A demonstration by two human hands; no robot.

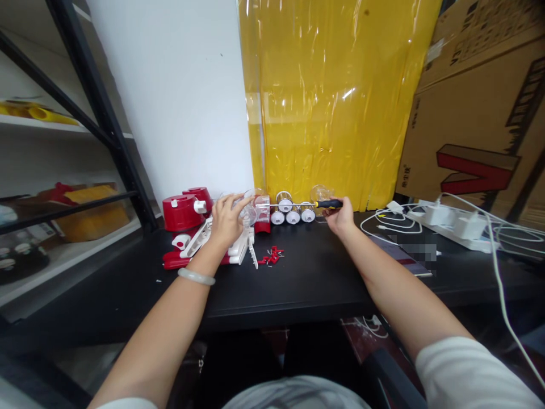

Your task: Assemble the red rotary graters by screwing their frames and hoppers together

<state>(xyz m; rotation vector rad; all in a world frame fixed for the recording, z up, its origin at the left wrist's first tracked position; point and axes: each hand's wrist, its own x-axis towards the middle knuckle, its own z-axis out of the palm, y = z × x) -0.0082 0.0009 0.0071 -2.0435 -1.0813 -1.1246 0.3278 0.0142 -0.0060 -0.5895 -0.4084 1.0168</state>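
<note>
My right hand (pixel 342 217) is closed round the black and yellow handle of a screwdriver (pixel 328 204). Its long thin shaft points left, level above several shiny cylinders (pixel 292 216) stacked near the yellow sheet. My left hand (pixel 229 218) has its fingers bent over clear plastic parts (pixel 249 213) at the left; what it grips, if anything, is hidden. Below it lie white plastic pieces (pixel 239 250). A clear rounded part (pixel 321 193) stands beside my right hand. Small red pieces and screws (pixel 273 256) lie scattered on the black table (pixel 293 287).
Red containers (pixel 182 213) stand at the left rear. White cables and a power strip (pixel 464 233) occupy the right side, near a dark flat item (pixel 400 254). A large cardboard box (pixel 472 125) rises behind them, and a shelf rack (pixel 80 74) borders the left.
</note>
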